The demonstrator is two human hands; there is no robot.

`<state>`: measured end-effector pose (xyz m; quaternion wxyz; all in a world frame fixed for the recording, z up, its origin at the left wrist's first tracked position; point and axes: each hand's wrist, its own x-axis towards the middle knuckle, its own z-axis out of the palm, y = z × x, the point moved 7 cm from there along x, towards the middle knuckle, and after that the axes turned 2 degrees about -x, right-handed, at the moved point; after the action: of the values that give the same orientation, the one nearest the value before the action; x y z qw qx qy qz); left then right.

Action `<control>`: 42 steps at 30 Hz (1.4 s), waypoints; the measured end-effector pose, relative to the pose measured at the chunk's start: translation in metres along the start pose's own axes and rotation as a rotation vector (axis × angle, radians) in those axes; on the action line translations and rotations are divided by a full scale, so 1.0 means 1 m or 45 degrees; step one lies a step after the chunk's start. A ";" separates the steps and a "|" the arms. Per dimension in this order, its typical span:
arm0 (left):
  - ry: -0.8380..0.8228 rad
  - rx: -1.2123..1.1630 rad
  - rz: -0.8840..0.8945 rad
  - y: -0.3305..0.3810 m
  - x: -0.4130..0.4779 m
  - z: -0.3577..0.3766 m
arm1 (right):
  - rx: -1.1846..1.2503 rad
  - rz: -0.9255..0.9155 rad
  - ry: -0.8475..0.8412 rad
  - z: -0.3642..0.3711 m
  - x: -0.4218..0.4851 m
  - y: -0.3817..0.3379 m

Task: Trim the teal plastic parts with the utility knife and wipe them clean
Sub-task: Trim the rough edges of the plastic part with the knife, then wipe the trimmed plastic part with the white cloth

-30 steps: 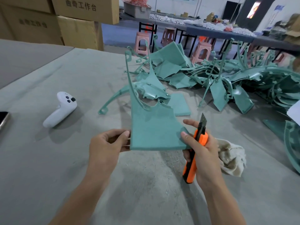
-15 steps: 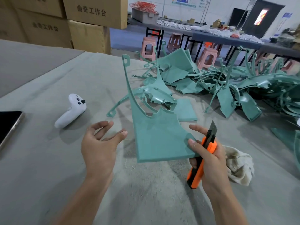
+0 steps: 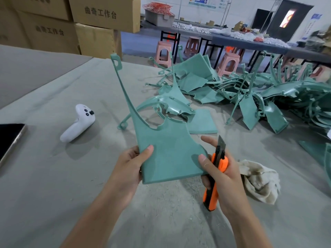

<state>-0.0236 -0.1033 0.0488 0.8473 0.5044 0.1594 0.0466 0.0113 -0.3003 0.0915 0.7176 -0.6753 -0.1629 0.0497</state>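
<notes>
Whereas the left hand [image 3: 129, 163] hung open beside it half a second ago, it now pinches the teal plastic part [image 3: 168, 154] at its lower left edge, thumb on the face, so trimming can likely start. The right hand [image 3: 223, 178] grasps the orange utility knife [image 3: 211, 196], blade up, its thumb also clamping the part's lower right corner. Part stands upright above the grey table [image 3: 53, 176], rag [image 3: 259, 179] just right.

You see a teal part [image 3: 168, 154], an orange-and-black knife [image 3: 214, 178], a dingy cream rag [image 3: 259, 181], a white controller [image 3: 78, 122] (black buttons) and pink stools [image 3: 163, 52].
</notes>
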 end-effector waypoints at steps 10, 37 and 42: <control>0.208 0.088 0.180 0.013 0.002 -0.016 | -1.012 0.215 0.363 -0.063 0.006 0.018; -0.005 -0.027 0.000 0.005 -0.002 -0.001 | -0.679 -0.655 1.200 -0.090 -0.028 -0.055; -0.096 0.107 -0.010 0.001 -0.006 0.007 | -0.094 -0.256 0.632 -0.032 -0.008 -0.021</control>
<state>-0.0266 -0.1098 0.0539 0.8309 0.5404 0.1312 0.0175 0.0105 -0.3348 0.1100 0.7117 -0.6730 -0.0498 -0.1950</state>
